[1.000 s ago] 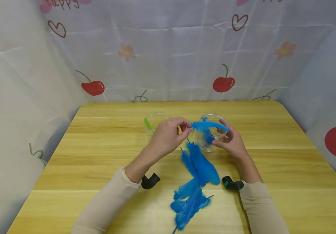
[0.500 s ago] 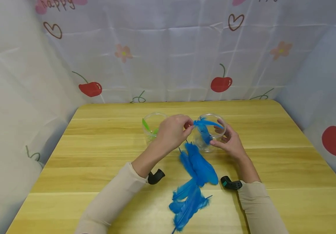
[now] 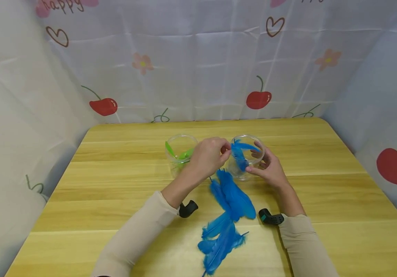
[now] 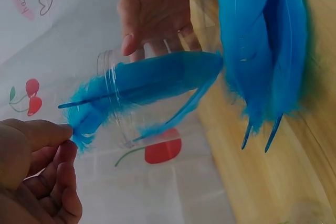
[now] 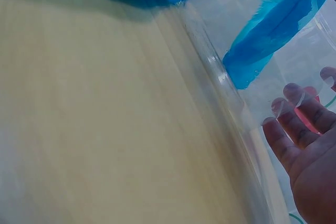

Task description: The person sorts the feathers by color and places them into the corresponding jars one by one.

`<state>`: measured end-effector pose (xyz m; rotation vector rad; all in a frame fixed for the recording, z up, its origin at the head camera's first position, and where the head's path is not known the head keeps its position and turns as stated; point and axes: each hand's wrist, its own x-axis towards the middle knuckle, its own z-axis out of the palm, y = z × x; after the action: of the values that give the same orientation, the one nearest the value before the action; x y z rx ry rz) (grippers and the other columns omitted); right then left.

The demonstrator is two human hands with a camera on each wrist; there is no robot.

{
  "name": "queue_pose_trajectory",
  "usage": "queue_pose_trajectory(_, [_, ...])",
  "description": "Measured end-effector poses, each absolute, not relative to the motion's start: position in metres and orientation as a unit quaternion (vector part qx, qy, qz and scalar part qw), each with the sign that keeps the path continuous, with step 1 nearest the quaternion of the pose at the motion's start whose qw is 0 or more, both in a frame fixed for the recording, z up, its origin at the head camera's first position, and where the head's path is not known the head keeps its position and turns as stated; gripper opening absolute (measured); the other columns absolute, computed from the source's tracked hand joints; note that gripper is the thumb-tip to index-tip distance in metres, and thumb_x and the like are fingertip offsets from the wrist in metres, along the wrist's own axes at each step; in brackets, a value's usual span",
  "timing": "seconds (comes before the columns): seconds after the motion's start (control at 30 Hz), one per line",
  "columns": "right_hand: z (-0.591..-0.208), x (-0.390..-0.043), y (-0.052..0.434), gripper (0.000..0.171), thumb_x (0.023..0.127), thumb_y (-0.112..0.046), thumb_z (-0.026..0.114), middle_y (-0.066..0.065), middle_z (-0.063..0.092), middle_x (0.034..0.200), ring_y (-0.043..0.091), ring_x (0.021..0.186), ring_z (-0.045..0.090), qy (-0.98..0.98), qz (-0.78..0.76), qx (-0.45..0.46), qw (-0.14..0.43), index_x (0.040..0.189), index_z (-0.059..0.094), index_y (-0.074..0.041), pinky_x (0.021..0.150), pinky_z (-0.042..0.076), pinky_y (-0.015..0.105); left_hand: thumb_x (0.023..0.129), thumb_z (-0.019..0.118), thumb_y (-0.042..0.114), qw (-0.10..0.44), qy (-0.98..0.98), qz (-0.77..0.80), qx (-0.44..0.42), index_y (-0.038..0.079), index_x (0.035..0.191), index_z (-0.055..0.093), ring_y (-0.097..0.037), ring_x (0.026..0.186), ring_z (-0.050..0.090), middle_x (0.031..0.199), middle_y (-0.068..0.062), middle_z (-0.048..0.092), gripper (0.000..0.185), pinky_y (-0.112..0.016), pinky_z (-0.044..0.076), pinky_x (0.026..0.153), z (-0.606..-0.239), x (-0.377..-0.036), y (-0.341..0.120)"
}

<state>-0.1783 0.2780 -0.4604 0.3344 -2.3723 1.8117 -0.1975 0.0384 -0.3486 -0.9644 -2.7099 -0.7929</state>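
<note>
**A:** What differs from a second ago?

**B:** The curved blue feather (image 3: 242,151) sits lower. Earlier it arched across the mouth of the clear round plastic jar (image 3: 246,171) in the middle of the head view, one end reaching past the far rim. Now that end is inside the rim and the vane hangs down within the wall, so the feather is mostly in the jar.

**A:** And the left hand (image 3: 209,157)?

**B:** It has slid toward the jar. Thumb and forefinger pinch the fluffy quill end right at the near rim; the left wrist view shows the fingers (image 4: 37,136) pressed together on the down.

**A:** The right hand (image 3: 267,168)?

**B:** It keeps steadying the jar from the right, its fingers (image 5: 300,125) curved round the wall and seen through the plastic.

**A:** What else is on the counter (image 3: 323,192)?

**B:** A pile of loose blue feathers (image 3: 227,215) lies just below the jar toward the bottom of the frame, apart from both hands. Left of the left hand stands a second clear plastic jar (image 3: 179,153) with green feathers (image 3: 181,153) in it.

**A:** So this one is nearly stowed?

**B:** I'd judge so; only the pinched end remains at the rim.
</note>
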Motion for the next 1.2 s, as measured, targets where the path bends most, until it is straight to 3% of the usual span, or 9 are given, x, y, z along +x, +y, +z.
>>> queue_pose_trajectory(0.37, [-0.459, -0.178, 0.274, 0.080, 0.086, 0.000, 0.073, 0.030, 0.043, 0.144, 0.046, 0.134, 0.041, -0.791, 0.598, 0.113, 0.069, 0.154, 0.031, -0.008, 0.107, 0.028, 0.066, 0.092, 0.071, 0.014, 0.019, -0.880, -0.349, -0.321, 0.001, 0.112, 0.072, -0.015, 0.083, 0.068, 0.095, -0.007, 0.072, 0.024, -0.018, 0.054, 0.073, -0.356, -0.199, 0.040])
queue_pose_trajectory(1.2, [-0.460, -0.178, 0.276, 0.081, 0.086, 0.000, 0.073, 0.028, 0.044, 0.145, 0.043, 0.135, 0.040, -0.798, 0.590, 0.103, 0.068, 0.155, 0.030, -0.009, 0.107, 0.029, 0.065, 0.092, 0.072, 0.013, -0.027, -0.840, -0.455, -0.295, -0.001, 0.106, 0.073, -0.012, 0.077, 0.065, 0.088, -0.005, 0.071, 0.020, -0.018, 0.053, 0.070, -0.368, -0.189, 0.019])
